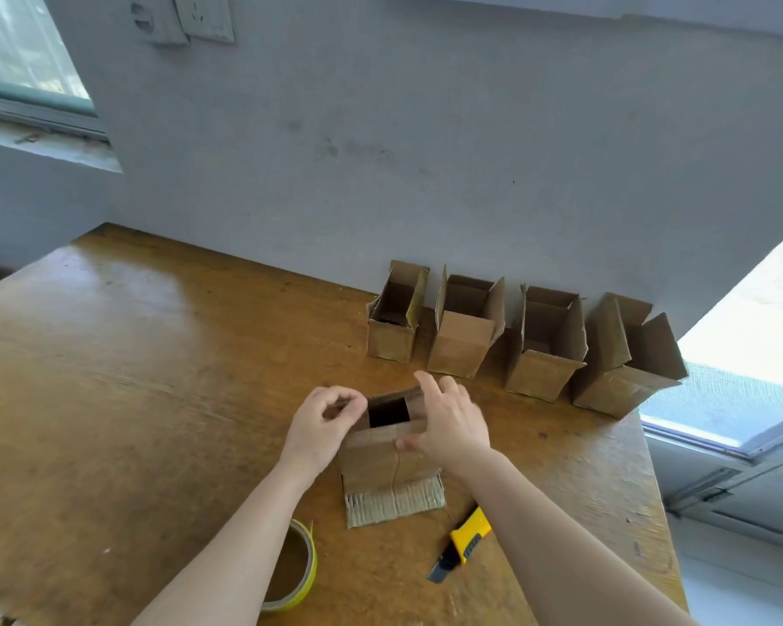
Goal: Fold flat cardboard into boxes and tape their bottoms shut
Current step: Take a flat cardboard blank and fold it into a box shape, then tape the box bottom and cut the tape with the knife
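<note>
**Squaring the box flaps**

On the worn brown wooden table point(154, 377), four open brown cardboard boxes point(459, 341) stand at 1 o'clock from the small brown cardboard box point(389, 458) in hand. The left hand point(331, 422) pinches its 9 o'clock flap and the right hand point(448, 422) clamps its 3 o'clock side. The flaps likely want creasing evenly. A yellow tape roll point(310, 571) waits at 7 o'clock and a yellow utility knife point(466, 535) at 5.

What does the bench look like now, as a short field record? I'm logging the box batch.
in work: cardboard box, opening up, held by both hands
left hand: pinches its left edge
right hand: grips its right side
by wall: four open boxes
on table: tape roll, yellow knife
</note>
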`<state>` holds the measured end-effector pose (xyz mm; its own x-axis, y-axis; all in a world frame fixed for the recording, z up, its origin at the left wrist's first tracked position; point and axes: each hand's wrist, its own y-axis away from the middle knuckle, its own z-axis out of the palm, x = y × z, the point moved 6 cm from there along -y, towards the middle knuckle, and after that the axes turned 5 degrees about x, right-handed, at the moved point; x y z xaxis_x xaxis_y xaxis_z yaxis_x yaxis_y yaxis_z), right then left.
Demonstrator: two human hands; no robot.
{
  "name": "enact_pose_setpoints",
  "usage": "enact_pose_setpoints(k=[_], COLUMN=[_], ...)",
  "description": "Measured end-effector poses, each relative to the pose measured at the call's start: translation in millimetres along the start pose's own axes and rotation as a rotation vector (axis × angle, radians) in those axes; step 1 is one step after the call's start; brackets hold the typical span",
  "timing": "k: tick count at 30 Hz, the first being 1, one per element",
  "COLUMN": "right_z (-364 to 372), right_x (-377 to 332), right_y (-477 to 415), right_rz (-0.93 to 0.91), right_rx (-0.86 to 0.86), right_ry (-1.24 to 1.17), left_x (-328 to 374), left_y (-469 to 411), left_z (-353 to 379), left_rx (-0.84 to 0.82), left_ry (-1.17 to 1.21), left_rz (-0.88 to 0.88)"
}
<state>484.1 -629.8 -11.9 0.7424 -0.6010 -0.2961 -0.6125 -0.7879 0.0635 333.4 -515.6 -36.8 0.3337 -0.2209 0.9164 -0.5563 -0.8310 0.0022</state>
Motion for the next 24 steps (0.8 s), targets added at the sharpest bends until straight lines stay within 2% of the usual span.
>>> enact_pose_setpoints(k=[3,6,9,11,13,15,16,18,19,20,21,24], right_z=[-5,9,23,24,26,29,30,31,31,31,31,31], right_x=[-3,-13,-21,-22,-24,-27,-29,-32,-34,-35,-35,-32], right_y=[0,5,14,16,18,22,24,26,27,27,26,22], right_rz=[-0.066,-0.210,-0.274,-0.294,-0.338,-0.365,-0.368,-0.361,-0.357,-0.354,-0.350,-0.330], right_rx=[0.144,0.093,0.047,0.054,0.017,-0.009,-0.005,0.020,0.035,0.046,0.051,0.038], right_ry=[0.194,0.076,-0.026,0.016,0.090,0.137,0.144,0.132,0.122,0.112,0.101,0.046], left_x=[-9,-13,-14,-17,-22,-40,-54,-84,-94,-100,-103,-96], left_y=[7,12,11,11,15,23,28,47,57,65,69,69], left_z=[-1,2,2,-1,-12,-24,-27,-27,-29,-29,-30,-32], left_rx=[-0.056,-0.011,-0.030,-0.060,0.001,0.046,-0.021,-0.343,-0.476,-0.538,-0.525,-0.370], left_ry=[-0.223,-0.374,-0.361,-0.347,-0.316,-0.320,-0.405,-0.728,-0.841,-0.887,-0.881,-0.726], left_rz=[0.141,0.242,0.231,0.192,0.132,-0.022,-0.138,-0.361,-0.411,-0.409,-0.385,-0.278])
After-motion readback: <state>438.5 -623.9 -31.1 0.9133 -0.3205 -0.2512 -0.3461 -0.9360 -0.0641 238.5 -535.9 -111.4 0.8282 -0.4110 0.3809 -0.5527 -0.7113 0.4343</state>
